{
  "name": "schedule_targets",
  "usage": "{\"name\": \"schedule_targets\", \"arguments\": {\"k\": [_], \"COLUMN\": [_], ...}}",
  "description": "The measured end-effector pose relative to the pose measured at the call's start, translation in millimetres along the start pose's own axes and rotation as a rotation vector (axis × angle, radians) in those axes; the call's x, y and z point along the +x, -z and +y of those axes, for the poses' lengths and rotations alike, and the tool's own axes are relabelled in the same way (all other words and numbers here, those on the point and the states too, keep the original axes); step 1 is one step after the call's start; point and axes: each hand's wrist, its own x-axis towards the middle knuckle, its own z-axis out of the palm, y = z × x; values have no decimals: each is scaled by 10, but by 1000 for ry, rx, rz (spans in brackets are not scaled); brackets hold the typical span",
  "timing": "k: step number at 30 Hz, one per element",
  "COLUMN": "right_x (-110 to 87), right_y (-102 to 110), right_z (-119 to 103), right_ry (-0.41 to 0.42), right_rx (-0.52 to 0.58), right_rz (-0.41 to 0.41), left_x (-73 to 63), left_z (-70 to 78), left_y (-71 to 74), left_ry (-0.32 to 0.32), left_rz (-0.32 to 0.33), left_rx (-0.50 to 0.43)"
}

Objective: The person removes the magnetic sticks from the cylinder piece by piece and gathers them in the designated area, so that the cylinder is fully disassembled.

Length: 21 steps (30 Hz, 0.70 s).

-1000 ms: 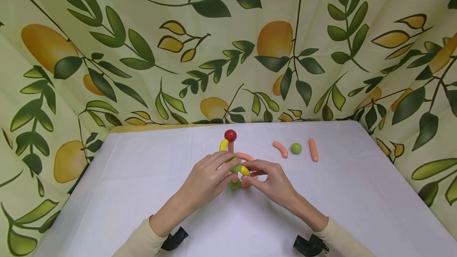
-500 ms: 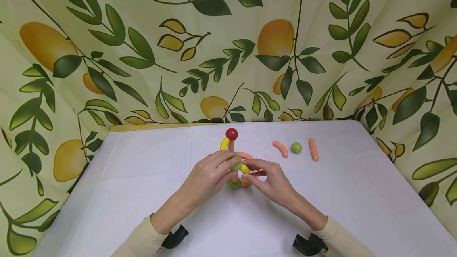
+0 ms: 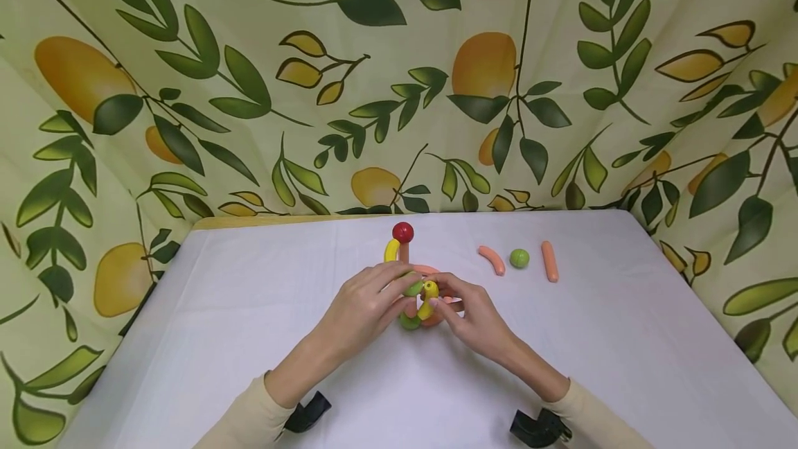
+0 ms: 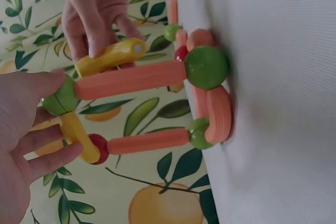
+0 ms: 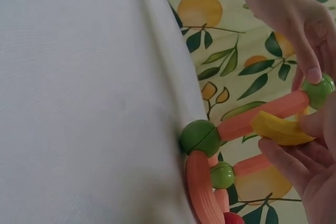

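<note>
A toy frame of salmon-coloured sticks and balls stands on the white table [image 3: 249, 338]. My left hand [image 3: 364, 307] pinches the green ball [image 4: 59, 98] atop an upright straight stick [image 4: 134, 80], whose foot meets another green ball [image 4: 206, 66]. From the held ball a short yellow curved piece [image 4: 79, 137] runs to a red ball [image 4: 98, 148] on a second upright. Beside the held ball, my right hand [image 3: 476, 310] holds another yellow curved piece [image 5: 283, 130] between thumb and fingers. One end of it points free; whether it touches the ball I cannot tell. Both hands hide part of the frame.
To the right on the table lie a loose curved salmon piece [image 3: 492, 260], a green ball [image 3: 519, 258] and a straight salmon stick [image 3: 550, 261]. A leaf-and-fruit patterned curtain [image 3: 399, 89] hangs behind the table and along its sides.
The yellow curved piece in my right hand has turned from slanting to nearly upright, its end now facing up. My left hand stays at the green ball.
</note>
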Motion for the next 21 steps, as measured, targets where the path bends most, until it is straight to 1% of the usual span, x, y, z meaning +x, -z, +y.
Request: {"name": "schedule_targets", "arguments": {"k": [4, 7, 11, 13, 17, 21], "right_x": [-11, -14, -16, -19, -36, -32], "right_y": [11, 45, 140, 203, 363, 599], "right_z": [29, 51, 89, 119, 217, 343], "right_ry": [-34, -59, -105, -126, -161, -229], "right_rx": [4, -33, -86, -104, -156, -203], "right_rz": [-3, 2, 29, 45, 75, 101], "left_x": [13, 12, 17, 17, 12, 10], "left_z": [1, -4, -13, -19, -26, -31], "left_y": [-8, -12, -21, -27, -37, -42], "left_ry": [-1, -2, -12, -15, -1, -14], "left_rz": [-11, -11, 11, 19, 8, 16], "left_rx": [18, 39, 50, 52, 35, 18]}}
